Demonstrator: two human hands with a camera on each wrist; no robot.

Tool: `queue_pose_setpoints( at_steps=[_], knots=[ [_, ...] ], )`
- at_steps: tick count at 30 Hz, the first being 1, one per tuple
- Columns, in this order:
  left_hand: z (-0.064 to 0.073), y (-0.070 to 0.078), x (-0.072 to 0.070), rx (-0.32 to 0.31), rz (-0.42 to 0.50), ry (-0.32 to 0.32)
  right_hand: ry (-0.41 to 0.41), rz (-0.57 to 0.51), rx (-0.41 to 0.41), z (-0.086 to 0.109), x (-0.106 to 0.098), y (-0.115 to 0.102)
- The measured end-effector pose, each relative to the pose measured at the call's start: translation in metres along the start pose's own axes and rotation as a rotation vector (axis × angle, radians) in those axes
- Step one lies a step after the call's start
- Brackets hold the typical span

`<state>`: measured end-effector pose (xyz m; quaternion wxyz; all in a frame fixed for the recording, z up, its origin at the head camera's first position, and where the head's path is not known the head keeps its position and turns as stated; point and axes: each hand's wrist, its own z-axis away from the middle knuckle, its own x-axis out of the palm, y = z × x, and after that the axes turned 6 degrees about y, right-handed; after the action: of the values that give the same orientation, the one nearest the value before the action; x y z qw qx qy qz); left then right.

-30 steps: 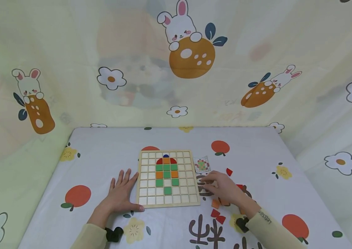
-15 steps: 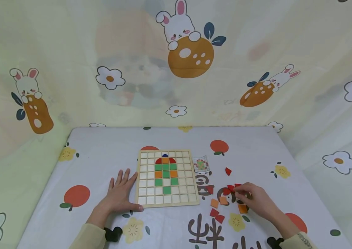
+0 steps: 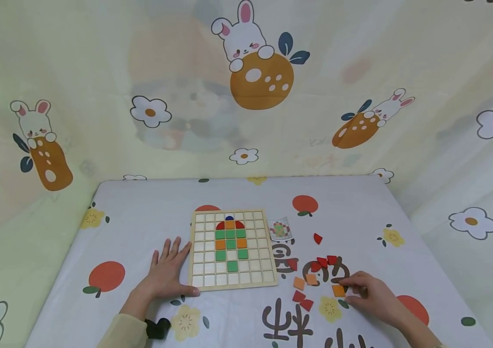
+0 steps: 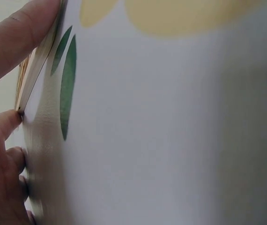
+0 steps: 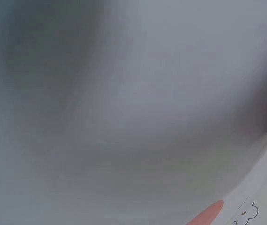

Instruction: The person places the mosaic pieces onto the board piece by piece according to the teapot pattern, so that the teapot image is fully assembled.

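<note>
My left hand (image 3: 165, 271) lies with spread fingers against the left side of a wooden grid board (image 3: 209, 280), its thumb at the near left corner. In the left wrist view the thumb (image 4: 11, 37) and a fingertip meet the board's edge. Green, orange, red and blue pieces fill part of the grid, among them a green square (image 3: 232, 266). My right hand (image 3: 370, 296) is at an orange square tile (image 3: 338, 291) on the cloth, index fingertip by its upper right corner and thumb below right. The right wrist view is mostly blurred cloth.
Red pieces (image 3: 322, 261) with a curved side and orange squares (image 3: 299, 283) lie scattered right of the board. One red piece (image 3: 292, 264) is near its right edge. A small pattern card (image 3: 280, 229) touches the board's upper right side. The tablecloth (image 3: 141, 208) has printed fruit and characters.
My right hand has moved from the board's right edge, past the red pieces, to the orange tile. A red piece now shows where it was. The left hand has stayed put.
</note>
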<state>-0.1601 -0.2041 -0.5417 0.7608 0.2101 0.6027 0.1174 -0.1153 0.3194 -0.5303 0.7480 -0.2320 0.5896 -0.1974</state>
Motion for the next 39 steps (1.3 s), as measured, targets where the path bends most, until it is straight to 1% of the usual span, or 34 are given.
queue_pose_setpoints(
  at_steps=[4,9,12,21,24,31,35,39],
  knots=[
    [-0.001,-0.001,0.002,0.007,0.014,0.008,0.014,0.0,-0.007,-0.001,0.002,0.002],
    [0.001,0.002,-0.002,0.019,0.025,0.007,0.051,0.032,0.002,-0.002,0.005,0.0],
    [0.001,0.003,-0.004,0.016,0.022,0.002,0.064,0.041,0.013,-0.003,0.005,-0.003],
    [0.0,0.002,-0.003,0.013,0.038,0.003,0.067,0.039,0.046,-0.004,0.004,-0.009],
    [0.001,0.002,-0.003,0.01,0.038,0.002,0.07,0.024,0.029,-0.005,0.003,-0.012],
    [0.002,0.001,-0.003,0.014,0.034,0.006,0.078,-0.006,-0.044,-0.014,0.007,-0.027],
    [0.002,0.002,-0.004,0.014,0.038,0.008,0.074,-0.024,-0.076,-0.022,0.011,-0.038],
    [0.002,0.003,-0.004,0.012,0.038,0.007,0.066,-0.036,-0.088,-0.033,0.018,-0.05]
  ],
)
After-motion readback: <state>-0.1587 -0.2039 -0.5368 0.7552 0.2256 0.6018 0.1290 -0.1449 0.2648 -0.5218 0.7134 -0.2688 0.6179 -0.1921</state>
